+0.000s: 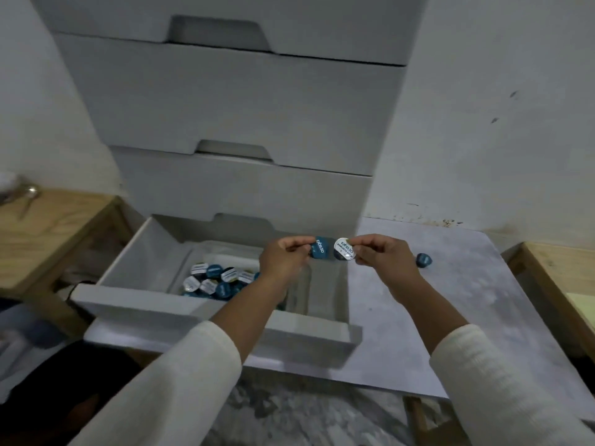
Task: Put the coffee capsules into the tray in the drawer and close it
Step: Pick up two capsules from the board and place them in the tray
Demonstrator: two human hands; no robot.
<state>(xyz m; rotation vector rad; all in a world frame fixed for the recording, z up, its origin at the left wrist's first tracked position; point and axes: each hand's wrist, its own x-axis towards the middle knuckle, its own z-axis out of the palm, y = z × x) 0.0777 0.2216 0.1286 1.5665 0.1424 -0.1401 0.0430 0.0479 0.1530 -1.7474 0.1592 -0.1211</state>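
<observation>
1. I had both hands over the open bottom drawer point(206, 309), above its right part. My left hand point(283, 260) had its fingertips pinched on a blue capsule point(320, 249), and my right hand point(381, 252) was pinched on a second capsule point(344, 249) whose white foil lid faced me.

2. The two capsules sat side by side, nearly touching, in the air between my hands; neither was in the drawer yet.

3. The tray point(193, 255) lay inside the drawer, below and to the left of what I held. A heap of capsules point(214, 280) already filled its near end, toward the drawer's front edge.

4. The relation that mattered, as I judged it: the heap lay down and left of both pinches, and my left hand was the nearer one. Its capsule stood on edge with its lid turned sideways, so I reckoned it would need only a short drop; the right hand would have to cross further over.

5. One more capsule point(423, 260) lay loose on the grey board point(450, 317) beside the drawer unit, near that board's back edge and just right of my right hand.

6. By my reading the job was well along but unfinished: two capsules in hand, one loose, and the drawer not yet shut.
</observation>
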